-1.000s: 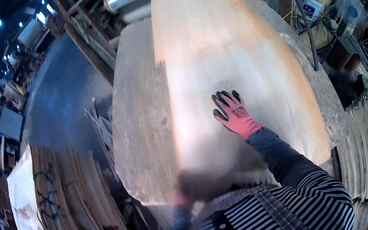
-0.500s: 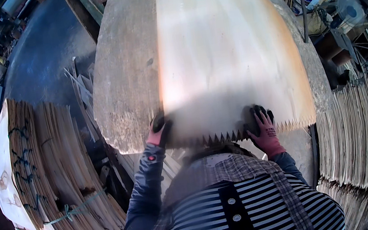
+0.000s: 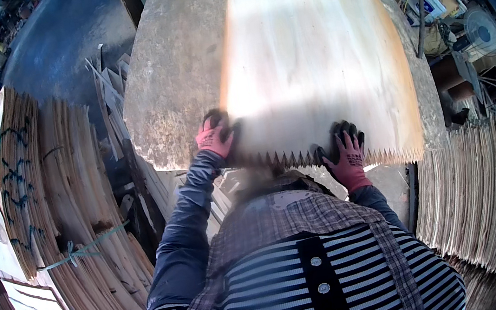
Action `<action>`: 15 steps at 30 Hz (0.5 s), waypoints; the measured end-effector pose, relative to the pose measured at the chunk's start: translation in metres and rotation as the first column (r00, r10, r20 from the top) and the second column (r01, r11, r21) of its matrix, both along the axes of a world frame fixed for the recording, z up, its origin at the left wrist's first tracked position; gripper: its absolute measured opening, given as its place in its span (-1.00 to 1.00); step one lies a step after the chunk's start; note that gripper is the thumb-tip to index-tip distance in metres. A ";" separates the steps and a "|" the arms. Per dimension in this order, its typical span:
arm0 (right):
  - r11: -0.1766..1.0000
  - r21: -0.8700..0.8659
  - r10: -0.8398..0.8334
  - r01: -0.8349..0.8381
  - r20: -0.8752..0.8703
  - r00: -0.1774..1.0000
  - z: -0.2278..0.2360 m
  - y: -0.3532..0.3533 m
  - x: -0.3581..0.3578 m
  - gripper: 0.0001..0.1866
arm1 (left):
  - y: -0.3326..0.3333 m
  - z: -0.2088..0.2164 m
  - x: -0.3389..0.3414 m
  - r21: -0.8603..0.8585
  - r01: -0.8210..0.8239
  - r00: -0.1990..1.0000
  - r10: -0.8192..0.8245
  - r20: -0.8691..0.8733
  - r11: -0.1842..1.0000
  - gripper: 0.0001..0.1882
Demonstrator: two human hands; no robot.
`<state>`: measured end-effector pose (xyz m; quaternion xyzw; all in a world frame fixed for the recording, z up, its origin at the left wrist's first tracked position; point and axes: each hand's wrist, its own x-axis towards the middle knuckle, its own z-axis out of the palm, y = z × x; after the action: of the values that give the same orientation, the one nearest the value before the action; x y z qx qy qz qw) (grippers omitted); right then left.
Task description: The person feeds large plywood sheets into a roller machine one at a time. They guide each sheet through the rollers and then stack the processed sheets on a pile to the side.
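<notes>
Spreading its dark-tipped fingers over the toothed near edge of a pale wood sheet (image 3: 309, 49), the right hand (image 3: 347, 156) lay open, thumb apart and toward the left. The left hand (image 3: 213, 136) was at the sheet's left near corner with its fingers bent; whether they pinched the wood could not be told. Both hands wore pink gloves with dark fingertips.

The sheet lay flat on a worn grey tabletop (image 3: 174, 70), covering its middle and right, with an orange-tinged border down each long side and a bare strip of tabletop to its left. Just nearer was the person's plaid apron (image 3: 296, 221), over a striped top (image 3: 261, 288).

Farther out on the left stood a bundle of thin wood sheets (image 3: 78, 180), a green cord (image 3: 95, 244) around it. On the near right was another stack of sheets (image 3: 478, 191), and beyond it, far right, a round fan (image 3: 482, 33).
</notes>
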<state>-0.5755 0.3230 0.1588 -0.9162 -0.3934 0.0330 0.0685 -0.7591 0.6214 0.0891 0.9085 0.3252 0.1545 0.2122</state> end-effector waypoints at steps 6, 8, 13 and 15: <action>0.999 -0.043 0.014 -0.016 -0.056 0.998 0.008 0.007 -0.005 -0.16 | -0.002 0.028 0.002 0.052 -0.022 0.985 0.013 0.170 0.998 -0.53; 0.997 -0.063 0.038 -0.043 -0.081 0.996 0.011 0.005 -0.003 -0.16 | -0.015 0.088 0.009 -0.455 0.164 0.928 0.020 0.372 0.875 -0.55; 0.964 0.177 0.213 -0.199 -0.062 0.975 0.010 -0.031 0.008 -0.03 | -0.041 0.213 0.037 -0.815 0.243 0.893 0.207 0.400 0.526 -0.63; 0.937 0.314 0.114 -0.156 0.149 0.982 0.021 -0.045 0.010 -0.15 | -0.040 0.233 0.030 -0.800 0.342 0.815 0.268 0.513 0.493 -0.52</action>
<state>-0.5651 0.2784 0.1800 -0.8635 -0.4590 -0.0867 0.1902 -0.7287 0.5815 0.3219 0.5889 0.2559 0.2319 0.7307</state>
